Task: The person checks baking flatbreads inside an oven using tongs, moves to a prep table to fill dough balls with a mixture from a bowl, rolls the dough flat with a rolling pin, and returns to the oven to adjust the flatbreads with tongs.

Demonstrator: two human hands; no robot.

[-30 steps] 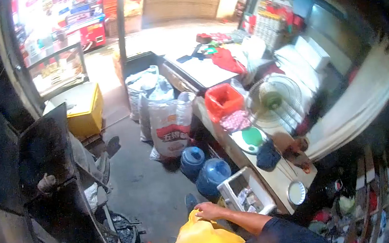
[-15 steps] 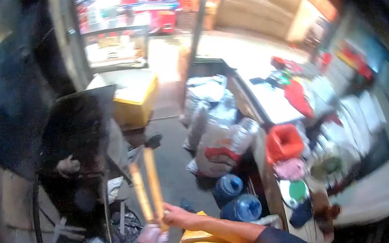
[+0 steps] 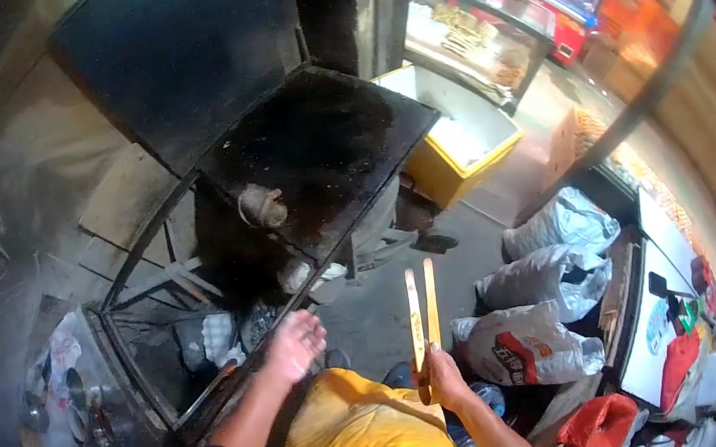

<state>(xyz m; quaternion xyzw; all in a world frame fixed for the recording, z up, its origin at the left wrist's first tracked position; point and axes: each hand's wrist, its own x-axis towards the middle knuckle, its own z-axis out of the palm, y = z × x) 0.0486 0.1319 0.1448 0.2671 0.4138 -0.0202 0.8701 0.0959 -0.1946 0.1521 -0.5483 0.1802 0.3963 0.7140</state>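
Note:
My right hand grips a pair of long wooden tongs in front of the yellow apron. The two slim prongs point away from me and stand slightly apart. To the left, my left hand is empty, its fingers stretched out and a little blurred. It hovers by the metal edge of a dark framed stand. On the stand's black, greasy top lies a bundled, dirty cloth-like lump.
Beyond the stand is a yellow box with a white inside. Several filled sacks line the floor at right, beside a counter holding a red basket. Metal utensils lie at far left. A glass display case stands behind.
My view has swung left, so the stand now sits nearer the middle. My left hand has come off the tongs and moved left; the right hand still holds them.

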